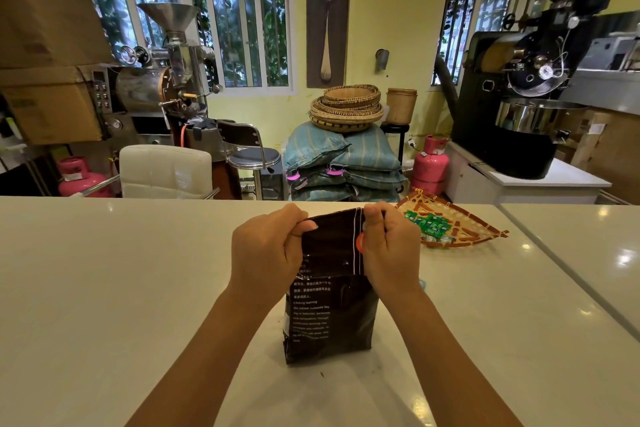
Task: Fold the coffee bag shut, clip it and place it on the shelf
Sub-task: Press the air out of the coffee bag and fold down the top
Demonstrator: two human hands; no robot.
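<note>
A dark brown coffee bag (329, 319) with white print stands upright on the white counter (138, 288) in front of me. Its top is folded over toward me. My left hand (266, 250) pinches the left end of the fold. My right hand (391, 246) grips the right end of the fold, and an orange piece (360, 242), possibly a clip, shows between its palm and the bag. Most of that orange piece is hidden by my fingers.
A woven tray (481, 230) with green packets lies on the counter just right of my right hand. Beyond the counter's far edge stand a white chair (166, 170), stacked sacks (343, 163), pink gas cylinders and two coffee roasters. No shelf is identifiable.
</note>
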